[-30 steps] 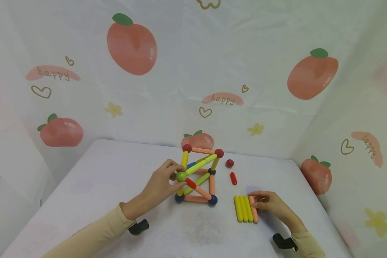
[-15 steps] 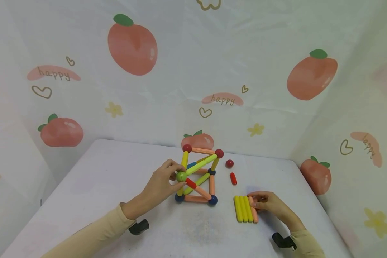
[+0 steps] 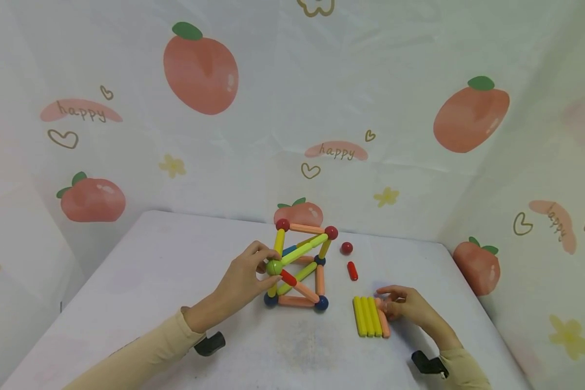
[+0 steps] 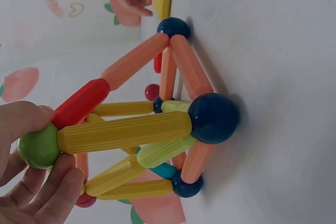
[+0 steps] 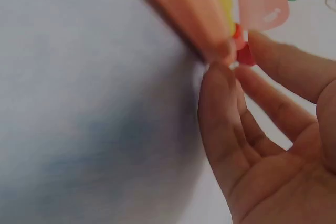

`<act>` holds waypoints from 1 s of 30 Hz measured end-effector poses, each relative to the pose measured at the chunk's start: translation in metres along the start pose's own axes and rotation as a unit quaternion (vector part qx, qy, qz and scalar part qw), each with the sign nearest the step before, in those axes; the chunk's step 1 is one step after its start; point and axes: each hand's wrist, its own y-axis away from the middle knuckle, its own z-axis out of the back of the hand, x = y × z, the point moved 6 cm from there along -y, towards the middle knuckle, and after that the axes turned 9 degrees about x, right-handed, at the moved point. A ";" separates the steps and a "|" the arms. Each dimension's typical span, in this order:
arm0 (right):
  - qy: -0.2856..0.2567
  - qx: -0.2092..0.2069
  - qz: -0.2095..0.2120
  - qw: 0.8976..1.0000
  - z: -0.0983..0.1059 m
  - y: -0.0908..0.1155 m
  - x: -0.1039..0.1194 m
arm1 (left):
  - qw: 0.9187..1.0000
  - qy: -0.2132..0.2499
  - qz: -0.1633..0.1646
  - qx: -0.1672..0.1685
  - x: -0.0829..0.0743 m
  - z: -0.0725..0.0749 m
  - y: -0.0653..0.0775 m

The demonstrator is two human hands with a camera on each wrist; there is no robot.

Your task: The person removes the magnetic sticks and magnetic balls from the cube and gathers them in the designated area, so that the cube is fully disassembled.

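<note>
My left hand (image 3: 244,281) pinches a green ball (image 3: 274,267) at the near upper corner of a cube-like frame built from magnetic rods and balls. In the left wrist view, a yellow rod (image 4: 126,132) runs from that ball to a dark blue ball (image 4: 214,118) on the table, and a red rod (image 4: 82,102) leads off to an orange one. My right hand (image 3: 416,311) is beside a row of loose rods, fingers loosely bent and spread. One fingertip is right at the end of the orange rod (image 5: 184,11), which lies alongside several yellow rods (image 3: 368,317).
A loose red ball (image 3: 347,247) and a short red rod (image 3: 353,271) lie right of the frame on the white table (image 3: 175,244). Behind stands a fruit-printed cloth (image 3: 253,135). Dark blue balls (image 3: 321,303) form the frame's lower corners, red ones (image 3: 331,233) the upper.
My right hand's fingers have spread and shifted slightly at the end of the orange rod. The left hand keeps its pinch on the green ball, and the frame stays in place.
</note>
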 end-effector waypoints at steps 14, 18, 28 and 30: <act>0.111 -0.148 0.278 0.943 -0.039 -0.015 0.170 | 1.000 -0.003 -0.001 0.001 0.002 0.000 -0.001; 0.173 -0.152 0.339 0.912 -0.065 -0.027 0.208 | 1.000 -0.004 -0.001 0.002 0.002 0.000 -0.001; 0.255 -0.180 0.368 0.876 -0.096 -0.042 0.229 | 1.000 -0.004 -0.002 0.003 0.003 -0.001 -0.001; 0.259 -0.186 0.366 0.874 -0.097 -0.044 0.228 | 1.000 -0.003 -0.001 0.003 0.003 0.000 -0.001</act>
